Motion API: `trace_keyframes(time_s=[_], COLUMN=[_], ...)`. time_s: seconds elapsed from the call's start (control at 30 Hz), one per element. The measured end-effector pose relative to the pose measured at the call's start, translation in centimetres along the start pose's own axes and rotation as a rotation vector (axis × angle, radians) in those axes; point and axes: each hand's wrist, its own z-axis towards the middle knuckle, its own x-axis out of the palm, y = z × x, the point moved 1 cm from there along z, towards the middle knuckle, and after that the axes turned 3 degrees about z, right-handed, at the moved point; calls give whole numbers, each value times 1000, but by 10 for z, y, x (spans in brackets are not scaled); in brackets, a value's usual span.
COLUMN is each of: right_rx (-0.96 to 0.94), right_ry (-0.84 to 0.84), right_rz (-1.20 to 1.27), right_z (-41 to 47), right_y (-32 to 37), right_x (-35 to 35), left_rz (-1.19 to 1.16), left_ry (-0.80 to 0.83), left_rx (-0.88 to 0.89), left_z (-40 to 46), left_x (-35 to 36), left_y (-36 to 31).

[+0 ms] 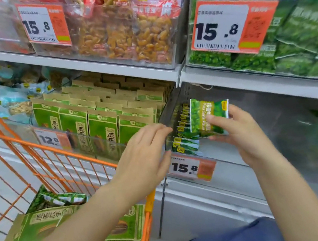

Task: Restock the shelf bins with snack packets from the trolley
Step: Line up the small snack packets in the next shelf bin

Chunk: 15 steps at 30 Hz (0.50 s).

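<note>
My right hand (240, 134) holds a green pea snack packet (205, 115) upright at the left end of a clear shelf bin (265, 155). A row of several matching green packets (184, 137) stands against the bin's left wall, right beside the held packet. My left hand (147, 156) is open, fingers straight, its fingertips reaching to the bin's left wall next to that row. The orange trolley (70, 152) at lower left carries more green packets (51, 226).
The bin to the left holds green and tan packets (98, 117) behind a 12.8 price tag. The upper shelf has bins of yellow snacks (128, 32) and green pea bags (297, 34) with 15.8 tags. A 15.8 tag (192, 167) hangs on the bin's front.
</note>
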Motion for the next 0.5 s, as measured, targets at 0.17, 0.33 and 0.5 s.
trace_keyframes(time_s=[0.17,0.33,0.5], right_rx=[62,229,253], right_ry=[-114,82,49], right_rz=[-674,-1243,-1253], right_z=[51,97,127], right_y=[-18,-41,-60], right_x=[-63,-59,-39], left_rz=[-127,-135,-148], left_ry=[76,72,65], left_rx=[-181,-179,-183], left_z=[-9,-12,-13], left_x=[36,38,38], left_y=[-6,-4,-5])
